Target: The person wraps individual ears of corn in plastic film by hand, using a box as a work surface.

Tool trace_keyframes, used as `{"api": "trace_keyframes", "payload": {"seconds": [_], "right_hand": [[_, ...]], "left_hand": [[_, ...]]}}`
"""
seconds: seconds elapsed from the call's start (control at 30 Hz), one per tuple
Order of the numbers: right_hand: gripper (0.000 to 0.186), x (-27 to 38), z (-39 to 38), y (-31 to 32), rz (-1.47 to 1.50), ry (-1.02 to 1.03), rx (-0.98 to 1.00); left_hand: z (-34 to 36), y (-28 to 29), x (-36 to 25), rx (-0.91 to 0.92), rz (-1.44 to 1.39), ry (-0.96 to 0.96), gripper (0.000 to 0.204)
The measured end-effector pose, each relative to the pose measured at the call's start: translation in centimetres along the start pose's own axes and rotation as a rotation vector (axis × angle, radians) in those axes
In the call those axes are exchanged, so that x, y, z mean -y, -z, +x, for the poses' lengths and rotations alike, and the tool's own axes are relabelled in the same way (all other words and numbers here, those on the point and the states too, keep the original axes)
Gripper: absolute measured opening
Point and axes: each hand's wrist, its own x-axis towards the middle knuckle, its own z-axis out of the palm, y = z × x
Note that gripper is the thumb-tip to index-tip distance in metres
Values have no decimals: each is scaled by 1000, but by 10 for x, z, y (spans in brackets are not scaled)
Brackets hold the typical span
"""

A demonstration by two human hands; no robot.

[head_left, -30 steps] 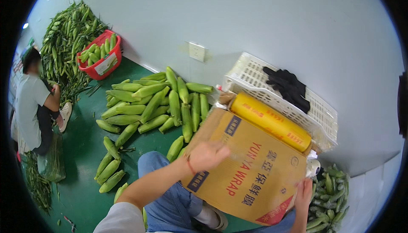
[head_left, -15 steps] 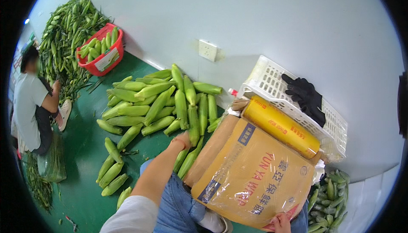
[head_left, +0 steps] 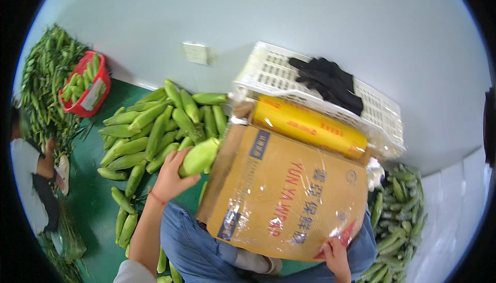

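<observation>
My left hand (head_left: 174, 178) grips an ear of corn (head_left: 200, 157) in its green husk, lifted just left of a film-covered cardboard box (head_left: 289, 195). Its fingers wrap round one end, and the other end points up and right. Behind it, a heap of unshucked corn (head_left: 147, 123) lies on the green floor. The box rests across my lap, with a red patch at its near right corner. At that corner my right hand (head_left: 336, 258) is closed on the box's near edge, its fingertips on top. Whether loose film is between those fingers, I cannot tell.
Beyond the box lies a yellow roll of wrap (head_left: 310, 127), then a white crate (head_left: 268, 66) with black gloves (head_left: 328, 79) on it. More corn (head_left: 398, 231) lies at right. Far left are a red basket of corn (head_left: 85, 110), a husk pile (head_left: 44, 87) and a seated person (head_left: 26, 179).
My left hand has lifted the ear of corn from the heap and brought it up beside the box. My right hand stays at the box's near corner. The view has shifted right.
</observation>
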Motion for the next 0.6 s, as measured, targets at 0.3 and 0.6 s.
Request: {"api": "trace_keyframes", "payload": {"seconds": [0.3,0.6], "right_hand": [[8,63,-16,6,-147,53,-59],[28,81,65,-24,-210,497,-401]], "left_hand": [[-46,-148,-171,351,336,-736,61],[-45,-153,-153,170,-63,-715,51]]}}
